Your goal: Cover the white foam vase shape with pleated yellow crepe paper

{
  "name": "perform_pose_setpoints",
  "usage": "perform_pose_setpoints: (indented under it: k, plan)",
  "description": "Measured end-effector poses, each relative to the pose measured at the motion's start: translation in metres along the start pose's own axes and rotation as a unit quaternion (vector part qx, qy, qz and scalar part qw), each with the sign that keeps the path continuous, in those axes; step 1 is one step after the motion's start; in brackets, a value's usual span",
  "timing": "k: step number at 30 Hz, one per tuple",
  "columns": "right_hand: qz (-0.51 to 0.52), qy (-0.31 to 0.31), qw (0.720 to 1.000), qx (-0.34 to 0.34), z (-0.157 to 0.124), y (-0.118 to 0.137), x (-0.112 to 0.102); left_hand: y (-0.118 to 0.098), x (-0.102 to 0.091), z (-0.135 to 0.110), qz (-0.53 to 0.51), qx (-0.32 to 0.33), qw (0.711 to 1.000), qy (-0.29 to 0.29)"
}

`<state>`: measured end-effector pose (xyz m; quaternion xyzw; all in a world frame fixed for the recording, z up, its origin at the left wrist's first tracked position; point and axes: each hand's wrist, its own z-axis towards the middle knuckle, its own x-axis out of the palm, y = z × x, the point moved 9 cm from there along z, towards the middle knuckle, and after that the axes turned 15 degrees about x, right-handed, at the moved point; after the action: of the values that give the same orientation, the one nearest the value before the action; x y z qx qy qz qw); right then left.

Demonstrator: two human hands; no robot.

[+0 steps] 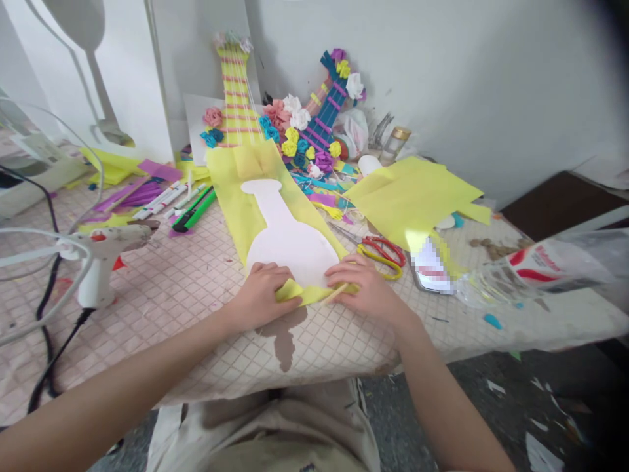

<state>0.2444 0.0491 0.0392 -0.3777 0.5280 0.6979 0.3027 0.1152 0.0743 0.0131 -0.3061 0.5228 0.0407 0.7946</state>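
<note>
A white guitar-shaped cutout (287, 239) lies on a long yellow paper sheet (236, 196) in the middle of the table. My left hand (260, 292) presses the folded near edge of the yellow paper onto the cutout, fingers curled over the fold. My right hand (366, 288) pinches the same yellow edge at its right end, fingers pressed together on it. Both hands are at the near end of the cutout, close to the table's front edge.
A white glue gun (105, 259) with a cable stands at the left. Red-and-yellow scissors (383, 252) lie right of my right hand. A green utility knife (194, 210), markers, loose yellow sheets (413, 196), two flower-decorated paper guitars (238, 98) and a plastic bag (535, 269) surround the work.
</note>
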Motion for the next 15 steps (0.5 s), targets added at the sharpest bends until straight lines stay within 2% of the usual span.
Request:
perform_pose_setpoints:
  k: [4,9,15]
  plan:
    - [-0.004,0.005,1.000,-0.008,-0.007,-0.010,-0.006,-0.001,-0.001,-0.001,-0.003,0.011,1.000,-0.011]
    - [0.011,-0.013,0.999,-0.041,-0.007,-0.009,-0.004,-0.003,-0.004,-0.002,-0.024,0.023,0.999,-0.029]
    - [-0.006,-0.003,0.999,-0.038,0.003,-0.011,0.000,-0.003,-0.002,-0.002,-0.035,0.017,0.999,-0.010]
